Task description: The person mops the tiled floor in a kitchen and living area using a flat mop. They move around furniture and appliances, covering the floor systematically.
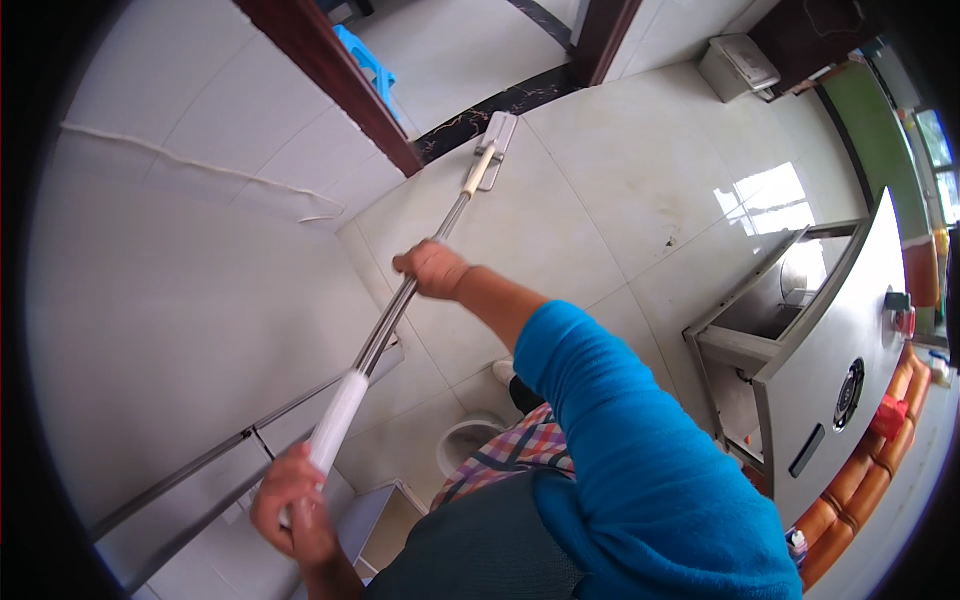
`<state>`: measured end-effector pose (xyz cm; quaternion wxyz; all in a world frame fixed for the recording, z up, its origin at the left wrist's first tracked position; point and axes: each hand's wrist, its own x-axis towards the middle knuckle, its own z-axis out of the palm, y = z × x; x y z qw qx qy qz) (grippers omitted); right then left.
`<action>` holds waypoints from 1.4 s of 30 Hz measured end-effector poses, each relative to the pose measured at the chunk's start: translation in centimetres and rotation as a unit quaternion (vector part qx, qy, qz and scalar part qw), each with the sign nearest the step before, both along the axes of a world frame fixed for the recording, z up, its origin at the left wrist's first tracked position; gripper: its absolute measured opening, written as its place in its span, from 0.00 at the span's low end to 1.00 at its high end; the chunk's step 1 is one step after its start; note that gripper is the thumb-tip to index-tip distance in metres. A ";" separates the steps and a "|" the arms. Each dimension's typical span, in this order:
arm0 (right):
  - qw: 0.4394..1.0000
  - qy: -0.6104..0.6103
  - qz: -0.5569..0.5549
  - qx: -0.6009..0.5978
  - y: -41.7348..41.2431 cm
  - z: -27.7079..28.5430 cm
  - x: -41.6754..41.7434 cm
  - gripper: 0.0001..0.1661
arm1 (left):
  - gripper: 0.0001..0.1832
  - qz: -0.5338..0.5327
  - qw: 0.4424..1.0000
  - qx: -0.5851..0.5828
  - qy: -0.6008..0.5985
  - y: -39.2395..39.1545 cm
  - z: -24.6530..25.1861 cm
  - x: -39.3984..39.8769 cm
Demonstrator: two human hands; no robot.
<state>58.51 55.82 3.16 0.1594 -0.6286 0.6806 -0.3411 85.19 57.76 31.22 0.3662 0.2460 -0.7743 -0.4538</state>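
A flat mop (389, 319) with a metal pole runs diagonally across the view, from lower left to upper centre. Near the bottom left, my left hand (294, 502) grips its white handle sleeve. Higher up the pole, my right hand (433, 270) is closed around the metal shaft, its arm in a blue sleeve crossing the view. The rectangular mop head (495, 150) lies against the tiled floor (600, 187), beside the dark marbled door threshold (499, 101).
A dark red door frame (337, 82) stands upper left, with a blue plastic stool (365, 64) beyond. A metal table (840, 360) is at right, before an orange sofa (862, 457). A round bucket (469, 442) sits near my feet. A lidded bin (739, 66) stands at the upper right.
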 end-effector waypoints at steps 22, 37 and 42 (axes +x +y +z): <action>0.961 -0.141 -0.228 -0.065 24.5 10.6 14.7 0.12 | 0.07 -0.262 0.959 0.090 0.055 8.5 12.7 2.0; 0.968 0.004 0.230 0.103 31.7 15.3 29.2 0.08 | 0.02 -0.067 0.978 0.050 0.189 25.4 12.6 30.5; 0.952 0.039 0.289 0.093 24.7 12.5 29.4 0.06 | 0.10 0.125 0.973 0.125 0.151 28.5 11.9 30.3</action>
